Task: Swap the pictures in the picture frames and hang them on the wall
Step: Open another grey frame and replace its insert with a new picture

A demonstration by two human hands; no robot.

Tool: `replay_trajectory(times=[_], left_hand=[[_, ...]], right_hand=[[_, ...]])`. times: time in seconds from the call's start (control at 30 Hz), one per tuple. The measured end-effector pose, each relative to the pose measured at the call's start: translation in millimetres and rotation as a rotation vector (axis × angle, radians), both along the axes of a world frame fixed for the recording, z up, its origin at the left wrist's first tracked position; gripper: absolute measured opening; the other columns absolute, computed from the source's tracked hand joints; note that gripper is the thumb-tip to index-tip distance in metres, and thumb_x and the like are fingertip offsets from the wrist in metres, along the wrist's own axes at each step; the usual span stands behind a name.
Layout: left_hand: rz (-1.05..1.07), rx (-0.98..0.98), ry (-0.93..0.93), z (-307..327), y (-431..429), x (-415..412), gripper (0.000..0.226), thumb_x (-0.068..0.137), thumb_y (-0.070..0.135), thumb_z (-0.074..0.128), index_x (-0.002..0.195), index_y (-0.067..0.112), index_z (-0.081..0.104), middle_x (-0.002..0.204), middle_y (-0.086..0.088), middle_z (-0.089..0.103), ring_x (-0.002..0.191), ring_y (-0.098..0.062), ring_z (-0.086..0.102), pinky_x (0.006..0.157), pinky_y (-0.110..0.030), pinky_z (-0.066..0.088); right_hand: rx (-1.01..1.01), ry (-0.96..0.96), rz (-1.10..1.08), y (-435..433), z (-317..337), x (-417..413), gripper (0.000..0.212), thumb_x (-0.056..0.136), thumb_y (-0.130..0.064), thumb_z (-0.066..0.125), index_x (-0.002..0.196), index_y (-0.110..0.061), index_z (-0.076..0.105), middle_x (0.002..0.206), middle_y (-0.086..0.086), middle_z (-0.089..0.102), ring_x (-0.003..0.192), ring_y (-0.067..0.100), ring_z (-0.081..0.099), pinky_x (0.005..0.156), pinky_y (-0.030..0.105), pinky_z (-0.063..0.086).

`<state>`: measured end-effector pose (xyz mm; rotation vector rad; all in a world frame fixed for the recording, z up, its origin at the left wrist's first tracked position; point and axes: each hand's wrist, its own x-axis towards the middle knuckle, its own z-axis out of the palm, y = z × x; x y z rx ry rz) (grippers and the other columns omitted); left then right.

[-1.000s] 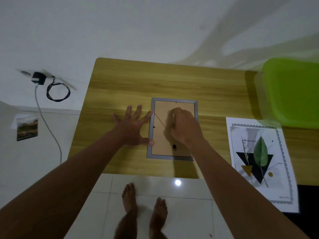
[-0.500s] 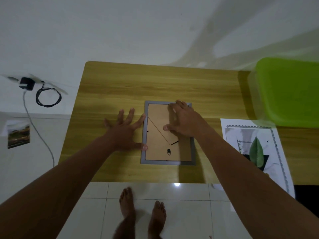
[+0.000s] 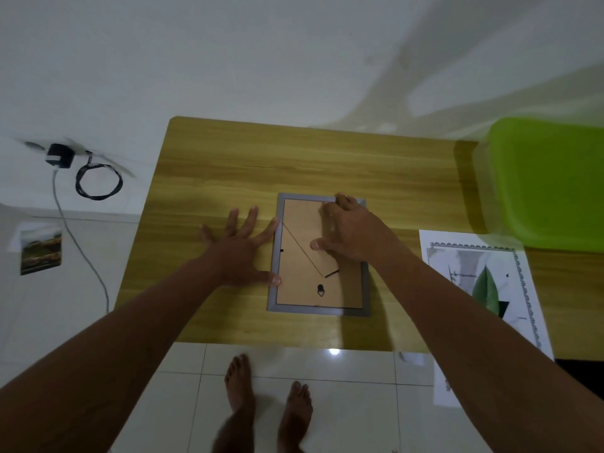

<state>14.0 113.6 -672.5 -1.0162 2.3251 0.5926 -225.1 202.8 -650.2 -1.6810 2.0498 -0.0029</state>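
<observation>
A grey picture frame (image 3: 318, 309) lies face down on the wooden table (image 3: 228, 165), its brown backing board (image 3: 300, 256) up, with a stand leg and a small hanger. My left hand (image 3: 240, 253) lies flat on the table with fingers spread, its thumb and forefinger touching the frame's left edge. My right hand (image 3: 351, 232) rests on the upper right of the backing; its fingertips are at the frame's top edge and its thumb presses the board. A leaf picture (image 3: 483, 289) on white paper lies to the right, partly under my right arm.
A green plastic bin (image 3: 549, 181) stands at the table's right back. A white wall rises behind the table. A black charger with a coiled cable (image 3: 94, 181) hangs at the left. A small photo (image 3: 41, 253) is at the far left. My bare feet (image 3: 268, 397) stand on white tiles.
My right hand has moved from the middle of the backing up to the frame's upper right corner. My left hand stays flat at the frame's left edge.
</observation>
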Motion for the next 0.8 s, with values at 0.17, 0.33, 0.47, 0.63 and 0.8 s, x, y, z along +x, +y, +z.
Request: replay_trajectory(times=[0.17, 0.33, 0.47, 0.63, 0.8], left_hand=[[0.004, -0.003, 0.005, -1, 1, 1, 0.118, 0.057, 0.093, 0.049, 0.140, 0.057, -0.027, 0.150, 0.007, -0.042, 0.137, -0.029, -0.040, 0.103, -0.078, -0.010], [0.007, -0.008, -0.001, 0, 2, 1, 0.117, 0.055, 0.094, 0.047, 0.138, 0.058, -0.028, 0.151, 0.007, -0.041, 0.139, -0.029, -0.039, 0.103, -0.078, -0.007], [0.010, -0.007, -0.014, 2, 2, -1, 0.118, 0.057, 0.093, 0.049, 0.140, 0.056, -0.027, 0.152, 0.006, -0.040, 0.140, -0.029, -0.037, 0.104, -0.078, -0.006], [0.016, -0.006, -0.009, 2, 2, -1, 0.119, 0.055, 0.093, 0.049, 0.141, 0.056, -0.025, 0.153, 0.007, -0.039, 0.141, -0.029, -0.036, 0.104, -0.078, -0.006], [0.015, -0.007, -0.013, 1, 1, -1, 0.118, 0.056, 0.093, 0.050, 0.140, 0.057, -0.026, 0.153, 0.007, -0.039, 0.141, -0.029, -0.036, 0.104, -0.078, -0.006]], right_hand=[[-0.016, 0.055, 0.012, 5, -3, 2, 0.092, 0.084, -0.068, 0.057, 0.153, -0.018, 0.021, 0.163, 0.016, 0.006, 0.151, 0.032, 0.003, 0.120, 0.049, 0.010], [-0.146, 0.079, -0.259, 40, -7, 32, 0.094, 0.090, -0.066, 0.048, 0.153, -0.008, 0.011, 0.161, 0.018, 0.013, 0.151, 0.031, 0.005, 0.119, 0.052, 0.015], [-0.117, 0.022, -0.461, 65, -21, 55, 0.090, 0.095, -0.062, 0.042, 0.153, 0.000, 0.014, 0.161, 0.021, 0.012, 0.151, 0.031, 0.007, 0.121, 0.049, 0.015], [-0.171, -0.024, -0.511, 70, -24, 61, 0.088, 0.096, -0.060, 0.041, 0.154, 0.000, 0.013, 0.162, 0.020, 0.010, 0.151, 0.029, 0.006, 0.121, 0.046, 0.011], [-0.214, -0.018, -0.558, 84, -26, 68, 0.089, 0.095, -0.063, 0.042, 0.152, 0.001, 0.019, 0.159, 0.021, 0.021, 0.149, 0.032, 0.015, 0.120, 0.049, 0.017]])
